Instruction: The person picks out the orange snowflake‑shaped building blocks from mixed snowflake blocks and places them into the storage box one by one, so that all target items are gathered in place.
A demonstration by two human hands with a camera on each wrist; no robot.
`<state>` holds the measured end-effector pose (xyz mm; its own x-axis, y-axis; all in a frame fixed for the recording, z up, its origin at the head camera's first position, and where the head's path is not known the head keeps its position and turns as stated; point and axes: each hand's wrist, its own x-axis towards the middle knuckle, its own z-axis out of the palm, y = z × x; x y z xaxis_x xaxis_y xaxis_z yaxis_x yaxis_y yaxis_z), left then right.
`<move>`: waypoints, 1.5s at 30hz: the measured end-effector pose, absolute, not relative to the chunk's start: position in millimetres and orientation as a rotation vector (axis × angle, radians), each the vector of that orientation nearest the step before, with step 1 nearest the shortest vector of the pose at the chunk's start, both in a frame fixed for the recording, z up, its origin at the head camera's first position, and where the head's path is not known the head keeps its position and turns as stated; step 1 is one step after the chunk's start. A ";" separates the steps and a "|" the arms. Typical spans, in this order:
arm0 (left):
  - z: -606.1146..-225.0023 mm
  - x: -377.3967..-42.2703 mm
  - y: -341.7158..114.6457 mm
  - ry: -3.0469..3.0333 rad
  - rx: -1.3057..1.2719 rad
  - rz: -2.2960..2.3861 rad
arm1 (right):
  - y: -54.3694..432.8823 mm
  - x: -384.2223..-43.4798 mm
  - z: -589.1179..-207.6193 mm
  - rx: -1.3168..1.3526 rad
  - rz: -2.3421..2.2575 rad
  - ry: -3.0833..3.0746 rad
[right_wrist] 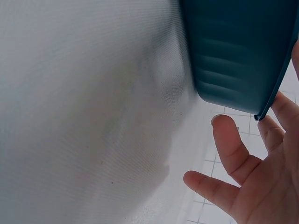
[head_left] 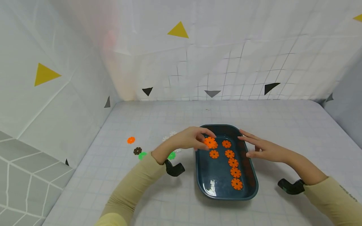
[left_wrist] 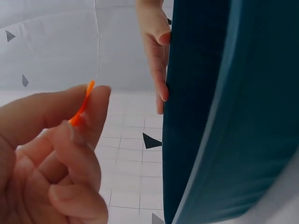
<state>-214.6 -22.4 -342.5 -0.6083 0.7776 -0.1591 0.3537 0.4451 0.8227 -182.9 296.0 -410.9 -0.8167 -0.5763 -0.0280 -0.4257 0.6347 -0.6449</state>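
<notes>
Hands (head_left: 189,138), orange disc (head_left: 210,142) in left, tray (head_left: 215,172) between

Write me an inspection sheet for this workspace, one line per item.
Surface: pale table with faint grid lines.
Job's things: dark tray with orange discs lying inside.
Clutter: loose discs in orange, green, white and dark brown, left of the tray; some partly hidden by an arm.
Hands: left hand pinches one disc; right hand touches the tray's right side.
Cables: nothing seen.
Surroundings: pale walls with yellow triangles and dark triangles.
</notes>
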 end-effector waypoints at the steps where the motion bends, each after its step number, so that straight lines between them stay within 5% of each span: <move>1: -341.9 -214.3 -21.7 2.169 0.943 1.059 | 296.0 -183.0 -411.1 -0.819 -0.946 2.625; 45: -348.9 -220.4 20.7 2.138 1.093 0.720 | 295.9 -185.2 -411.5 -0.806 -0.921 2.625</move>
